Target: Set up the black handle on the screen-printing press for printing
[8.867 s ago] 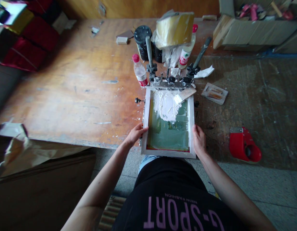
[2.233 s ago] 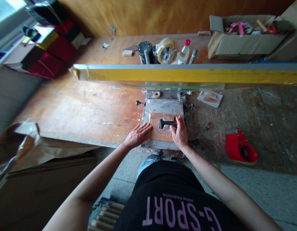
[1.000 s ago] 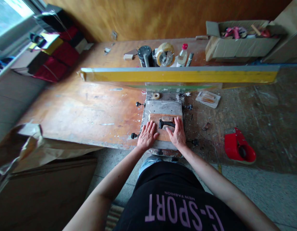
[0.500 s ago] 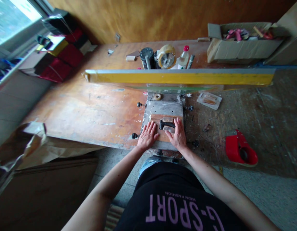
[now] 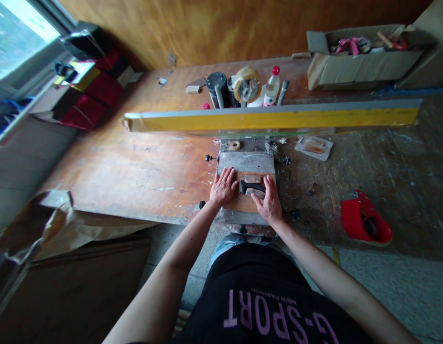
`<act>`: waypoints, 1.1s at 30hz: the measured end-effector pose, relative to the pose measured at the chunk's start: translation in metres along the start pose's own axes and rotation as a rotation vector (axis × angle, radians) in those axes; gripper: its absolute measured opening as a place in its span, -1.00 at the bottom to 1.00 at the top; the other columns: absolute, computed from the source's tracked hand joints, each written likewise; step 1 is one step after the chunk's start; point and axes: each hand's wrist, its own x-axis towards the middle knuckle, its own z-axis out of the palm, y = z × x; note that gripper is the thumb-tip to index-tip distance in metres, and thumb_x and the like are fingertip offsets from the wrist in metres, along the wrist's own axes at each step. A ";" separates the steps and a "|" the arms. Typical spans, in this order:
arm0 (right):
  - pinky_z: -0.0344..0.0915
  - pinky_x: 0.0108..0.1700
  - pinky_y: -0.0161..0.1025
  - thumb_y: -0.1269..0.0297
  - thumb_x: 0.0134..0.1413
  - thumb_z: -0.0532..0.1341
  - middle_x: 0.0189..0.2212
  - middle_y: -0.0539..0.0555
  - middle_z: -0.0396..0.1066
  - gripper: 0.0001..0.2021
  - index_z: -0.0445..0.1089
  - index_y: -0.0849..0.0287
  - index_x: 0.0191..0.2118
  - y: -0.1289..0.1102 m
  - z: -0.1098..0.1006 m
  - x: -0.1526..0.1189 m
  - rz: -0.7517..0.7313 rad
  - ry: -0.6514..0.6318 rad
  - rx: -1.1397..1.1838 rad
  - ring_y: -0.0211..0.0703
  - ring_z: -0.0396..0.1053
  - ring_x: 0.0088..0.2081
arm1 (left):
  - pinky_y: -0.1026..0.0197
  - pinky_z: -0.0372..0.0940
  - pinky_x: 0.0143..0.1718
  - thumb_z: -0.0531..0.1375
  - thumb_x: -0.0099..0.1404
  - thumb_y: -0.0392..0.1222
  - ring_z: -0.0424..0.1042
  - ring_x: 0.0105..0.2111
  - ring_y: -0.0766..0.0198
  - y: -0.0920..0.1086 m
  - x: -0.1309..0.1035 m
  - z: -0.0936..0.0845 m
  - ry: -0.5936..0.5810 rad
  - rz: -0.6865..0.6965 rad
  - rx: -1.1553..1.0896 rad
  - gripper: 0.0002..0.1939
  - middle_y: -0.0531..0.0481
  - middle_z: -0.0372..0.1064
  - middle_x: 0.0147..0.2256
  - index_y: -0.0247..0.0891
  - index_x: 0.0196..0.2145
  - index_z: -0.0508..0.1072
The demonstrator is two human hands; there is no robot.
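Note:
A black T-shaped plastic piece [image 5: 253,187], much like a razor with a curved handle, lies in a brown wooden block [image 5: 239,204] on a grey metal plate [image 5: 243,160]. My left hand [image 5: 224,187] rests flat on the block's left side, fingers stretched out and holding nothing. From the right, my right hand [image 5: 271,200] has the piece's tail end between thumb and forefinger. Just beyond the plate a long yellow-faced bar [image 5: 271,118] with a grey top edge spans the view, hiding part of the bench behind it.
Black knobs [image 5: 286,160] stick out from the plate's sides. A small tape roll [image 5: 234,145] lies behind it. To the right are a clear packet [image 5: 314,147] and a red tape dispenser [image 5: 364,220]. Beyond the bar stand a bottle [image 5: 272,87], a large tape roll [image 5: 247,85] and a carton [image 5: 364,71].
My left hand has shifted slightly forward and right on the block. The right hand keeps its place at the black piece. The camera view has moved a little.

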 end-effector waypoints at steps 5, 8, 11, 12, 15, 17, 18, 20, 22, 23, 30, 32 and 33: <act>0.03 0.30 0.18 -0.02 0.22 0.09 0.34 0.36 -0.08 -0.24 -0.18 0.29 0.36 0.002 0.002 0.000 0.020 -0.001 0.004 0.13 -0.16 0.36 | -0.19 -0.21 0.33 -0.19 0.43 0.08 -0.17 0.36 0.06 -0.001 0.010 0.001 -0.007 -0.009 -0.007 -0.37 -0.11 -0.04 0.33 -0.27 0.34 -0.02; 0.03 0.30 0.17 -0.02 0.22 0.08 0.33 0.37 -0.06 -0.25 -0.16 0.30 0.36 0.003 0.002 0.000 0.032 0.002 0.010 0.13 -0.15 0.36 | -0.20 -0.22 0.32 -0.20 0.43 0.07 -0.20 0.36 0.03 0.005 -0.004 0.004 0.014 -0.028 0.016 -0.37 -0.13 -0.12 0.36 -0.30 0.34 -0.03; 0.02 0.30 0.18 -0.02 0.23 0.08 0.33 0.37 -0.06 -0.26 -0.15 0.30 0.35 0.003 0.003 0.001 0.040 0.007 0.016 0.13 -0.16 0.36 | -0.20 -0.18 0.32 -0.19 0.43 0.07 -0.22 0.36 0.01 0.012 -0.030 0.005 0.012 -0.018 0.035 -0.36 -0.15 -0.20 0.37 -0.31 0.34 -0.04; 0.02 0.30 0.19 -0.01 0.23 0.08 0.33 0.37 -0.07 -0.27 -0.15 0.29 0.35 0.002 0.003 0.001 0.042 0.007 0.017 0.12 -0.16 0.37 | -0.20 -0.18 0.32 -0.18 0.43 0.07 -0.22 0.36 0.00 0.013 -0.041 0.004 0.004 -0.006 0.039 -0.36 -0.15 -0.21 0.37 -0.31 0.35 -0.05; 0.01 0.30 0.19 -0.01 0.23 0.08 0.33 0.36 -0.07 -0.27 -0.15 0.29 0.36 0.002 0.002 0.000 0.050 0.006 0.022 0.12 -0.17 0.37 | -0.17 -0.16 0.32 -0.16 0.43 0.06 -0.21 0.36 0.02 0.016 -0.072 0.002 -0.033 0.035 0.053 -0.36 -0.16 -0.20 0.37 -0.29 0.35 -0.08; 0.02 0.30 0.19 0.00 0.23 0.08 0.34 0.34 -0.07 -0.27 -0.15 0.27 0.36 0.003 0.002 0.000 0.052 0.010 0.030 0.11 -0.17 0.37 | -0.16 -0.16 0.32 -0.14 0.43 0.05 -0.20 0.36 0.03 0.016 -0.091 0.000 -0.054 0.055 0.066 -0.36 -0.16 -0.18 0.36 -0.29 0.36 -0.10; 0.02 0.30 0.18 0.00 0.23 0.08 0.34 0.34 -0.07 -0.28 -0.15 0.27 0.36 0.004 0.002 -0.001 0.052 0.012 0.036 0.11 -0.16 0.37 | -0.16 -0.16 0.33 -0.13 0.43 0.04 -0.20 0.36 0.03 0.017 -0.099 -0.001 -0.064 0.064 0.073 -0.35 -0.16 -0.18 0.36 -0.29 0.36 -0.10; 0.03 0.30 0.17 0.01 0.24 0.08 0.33 0.33 -0.05 -0.30 -0.12 0.26 0.35 0.006 0.003 -0.001 0.054 0.027 0.054 0.10 -0.13 0.36 | -0.16 -0.16 0.33 -0.12 0.42 0.04 -0.19 0.36 0.03 0.017 -0.114 -0.004 -0.081 0.077 0.089 -0.34 -0.16 -0.17 0.36 -0.30 0.36 -0.12; 0.05 0.30 0.15 0.01 0.24 0.07 0.31 0.34 0.00 -0.33 -0.07 0.27 0.33 0.007 0.005 -0.001 0.074 0.057 0.093 0.08 -0.07 0.35 | -0.16 -0.16 0.33 -0.10 0.42 0.04 -0.19 0.36 0.03 0.019 -0.128 -0.007 -0.096 0.087 0.108 -0.34 -0.16 -0.16 0.36 -0.31 0.36 -0.12; 0.08 0.28 0.14 0.00 0.24 0.06 0.29 0.35 0.04 -0.34 -0.03 0.28 0.32 0.008 0.004 0.000 0.095 0.071 0.122 0.07 -0.02 0.33 | -0.16 -0.15 0.33 -0.10 0.42 0.04 -0.19 0.36 0.03 0.019 -0.135 -0.008 -0.102 0.090 0.117 -0.33 -0.16 -0.16 0.35 -0.31 0.36 -0.11; 0.22 0.21 0.03 0.05 0.24 0.08 0.15 0.26 0.30 -0.52 0.23 0.20 0.18 0.028 -0.060 -0.004 0.146 0.021 0.170 0.00 0.26 0.17 | -0.21 -0.15 0.33 -0.08 0.41 0.01 -0.11 0.34 0.03 0.017 -0.169 -0.009 -0.103 0.067 0.155 -0.39 -0.10 -0.08 0.33 -0.22 0.34 -0.02; 0.24 0.16 0.03 0.08 0.23 0.11 0.08 0.25 0.37 -0.55 0.28 0.16 0.15 0.053 -0.101 -0.021 0.147 0.088 0.007 0.02 0.31 0.11 | -0.24 -0.17 0.33 -0.07 0.42 -0.01 -0.06 0.33 0.02 0.014 -0.175 -0.009 -0.096 0.064 0.148 -0.41 -0.08 -0.03 0.32 -0.17 0.34 -0.01; 0.27 0.12 0.06 0.07 0.21 0.12 0.01 0.28 0.42 -0.56 0.31 0.18 0.13 0.069 -0.122 -0.032 0.165 0.146 -0.111 0.07 0.35 0.05 | -0.25 -0.17 0.33 -0.06 0.42 -0.02 -0.03 0.32 0.02 0.012 -0.177 -0.010 -0.091 0.066 0.140 -0.43 -0.07 0.00 0.31 -0.15 0.33 0.02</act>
